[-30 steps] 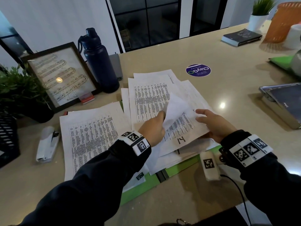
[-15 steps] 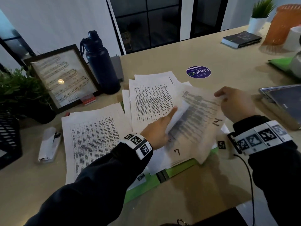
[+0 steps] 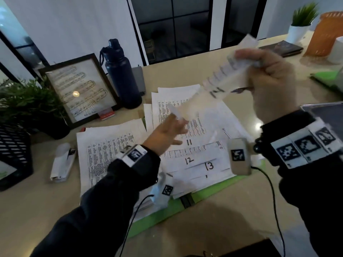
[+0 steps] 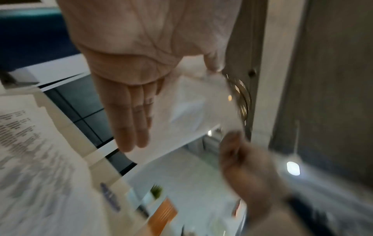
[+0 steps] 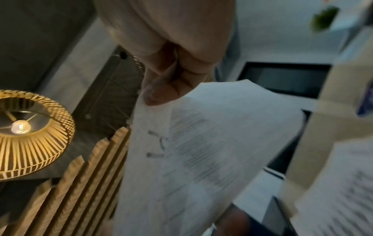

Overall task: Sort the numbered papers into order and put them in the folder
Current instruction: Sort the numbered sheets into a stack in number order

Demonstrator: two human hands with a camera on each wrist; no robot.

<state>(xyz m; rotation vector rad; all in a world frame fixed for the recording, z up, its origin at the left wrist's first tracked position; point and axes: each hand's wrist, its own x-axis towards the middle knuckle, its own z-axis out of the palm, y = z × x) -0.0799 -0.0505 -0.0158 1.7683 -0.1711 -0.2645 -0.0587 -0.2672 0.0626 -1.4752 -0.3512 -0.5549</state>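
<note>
My right hand point(image 3: 267, 71) is raised over the table and pinches a corner of a printed sheet point(image 3: 224, 76) marked 14; the thumb grip on the sheet point(image 5: 212, 143) shows in the right wrist view. My left hand point(image 3: 172, 127) is lower, with straight fingers point(image 4: 131, 124) against the sheet's hanging end point(image 4: 193, 111). Below, a fanned stack of papers shows sheets 11 point(image 3: 189, 142), 12 point(image 3: 189, 160) and 13 point(image 3: 209, 166). It lies on the open green folder point(image 3: 213, 193). A second paper pile point(image 3: 109, 151) lies on the left.
A dark blue bottle point(image 3: 120, 75), a framed picture point(image 3: 79, 89) and a plant point(image 3: 27, 101) stand at the back left. A white stapler point(image 3: 61, 164) and a black mesh tray point(image 3: 13, 151) are at the left. A laptop point(image 3: 330, 117) lies at the right edge.
My right hand has carried sheet 14 up and to the right, off the stack. The left hand has opened and risen slightly. Sheets 11, 12 and 13 are now uncovered.
</note>
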